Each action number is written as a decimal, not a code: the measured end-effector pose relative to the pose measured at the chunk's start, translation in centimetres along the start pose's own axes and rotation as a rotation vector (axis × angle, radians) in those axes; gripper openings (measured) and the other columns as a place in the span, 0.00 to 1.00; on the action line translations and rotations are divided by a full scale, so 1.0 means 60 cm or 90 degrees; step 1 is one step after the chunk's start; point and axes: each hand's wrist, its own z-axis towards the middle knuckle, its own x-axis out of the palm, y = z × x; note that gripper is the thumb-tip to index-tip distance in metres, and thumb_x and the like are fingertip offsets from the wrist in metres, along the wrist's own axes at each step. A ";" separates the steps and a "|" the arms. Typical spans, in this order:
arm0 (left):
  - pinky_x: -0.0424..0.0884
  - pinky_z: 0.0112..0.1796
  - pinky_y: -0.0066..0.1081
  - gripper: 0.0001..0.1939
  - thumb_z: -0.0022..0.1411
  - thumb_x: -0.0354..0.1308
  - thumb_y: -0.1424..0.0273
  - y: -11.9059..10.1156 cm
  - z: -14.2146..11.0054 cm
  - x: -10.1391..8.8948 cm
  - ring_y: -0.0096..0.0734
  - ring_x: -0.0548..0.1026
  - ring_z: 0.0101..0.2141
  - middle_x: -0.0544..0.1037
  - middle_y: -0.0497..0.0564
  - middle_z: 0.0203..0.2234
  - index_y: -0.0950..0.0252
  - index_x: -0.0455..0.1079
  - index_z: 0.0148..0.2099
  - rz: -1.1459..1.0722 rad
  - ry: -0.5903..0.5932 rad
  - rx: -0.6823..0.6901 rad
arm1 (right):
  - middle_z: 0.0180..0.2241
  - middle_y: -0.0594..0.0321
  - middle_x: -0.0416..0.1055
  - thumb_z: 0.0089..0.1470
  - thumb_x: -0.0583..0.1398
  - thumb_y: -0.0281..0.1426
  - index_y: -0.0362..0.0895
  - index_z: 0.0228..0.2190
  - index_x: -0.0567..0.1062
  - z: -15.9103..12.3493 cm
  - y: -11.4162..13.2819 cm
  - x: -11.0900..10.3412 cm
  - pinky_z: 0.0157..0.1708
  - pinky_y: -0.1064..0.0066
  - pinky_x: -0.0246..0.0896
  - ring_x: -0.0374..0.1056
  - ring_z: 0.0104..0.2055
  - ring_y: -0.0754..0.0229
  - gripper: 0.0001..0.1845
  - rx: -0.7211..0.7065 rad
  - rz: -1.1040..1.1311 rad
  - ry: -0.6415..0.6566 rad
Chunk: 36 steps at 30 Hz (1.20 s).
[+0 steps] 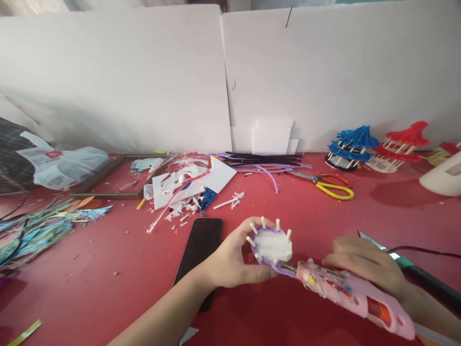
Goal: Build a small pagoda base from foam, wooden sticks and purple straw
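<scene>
My left hand (230, 259) is closed around a small white foam base (272, 245) edged in purple, with several short wooden pegs standing up from its rim. It holds the base just above the red table. My right hand (367, 266) grips a pink glue gun (345, 290) whose metal nozzle touches the near edge of the base. The gun's body runs down to the lower right corner.
A black phone (200, 247) lies left of my left wrist. Foam scraps (187, 185), purple straws (259, 166), yellow-and-red scissors (329, 185), blue (351, 146) and red (399, 144) pavilion models and white boards (144, 77) stand behind. Paper strips (39, 228) lie at left.
</scene>
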 end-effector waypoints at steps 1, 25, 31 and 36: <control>0.70 0.40 0.31 0.28 0.52 0.66 0.75 0.000 0.000 0.000 0.33 0.72 0.40 0.69 0.55 0.44 0.61 0.57 0.51 0.005 -0.003 0.002 | 0.26 0.60 0.66 0.60 0.52 0.36 0.41 0.39 0.72 -0.002 -0.001 0.000 0.29 0.65 0.58 0.63 0.28 0.58 0.13 0.006 0.017 0.020; 0.71 0.39 0.32 0.27 0.53 0.66 0.72 0.010 0.001 -0.004 0.35 0.74 0.40 0.69 0.54 0.44 0.59 0.56 0.52 0.047 -0.048 -0.002 | 0.30 0.55 0.68 0.59 0.52 0.33 0.39 0.40 0.72 0.011 0.002 -0.013 0.33 0.61 0.63 0.66 0.32 0.55 0.14 -0.059 -0.048 -0.047; 0.70 0.38 0.30 0.27 0.53 0.66 0.72 0.012 0.001 -0.002 0.32 0.73 0.38 0.69 0.52 0.43 0.57 0.58 0.51 0.019 -0.076 0.024 | 0.27 0.57 0.66 0.60 0.50 0.32 0.40 0.38 0.71 0.010 0.004 -0.009 0.31 0.63 0.60 0.65 0.31 0.56 0.12 -0.024 -0.027 -0.013; 0.70 0.36 0.28 0.29 0.50 0.68 0.74 0.005 0.002 0.001 0.28 0.72 0.35 0.69 0.50 0.39 0.58 0.59 0.51 0.031 -0.098 0.006 | 0.28 0.57 0.67 0.59 0.50 0.29 0.41 0.36 0.69 0.014 0.010 -0.012 0.29 0.65 0.60 0.64 0.30 0.57 0.09 0.010 -0.029 0.008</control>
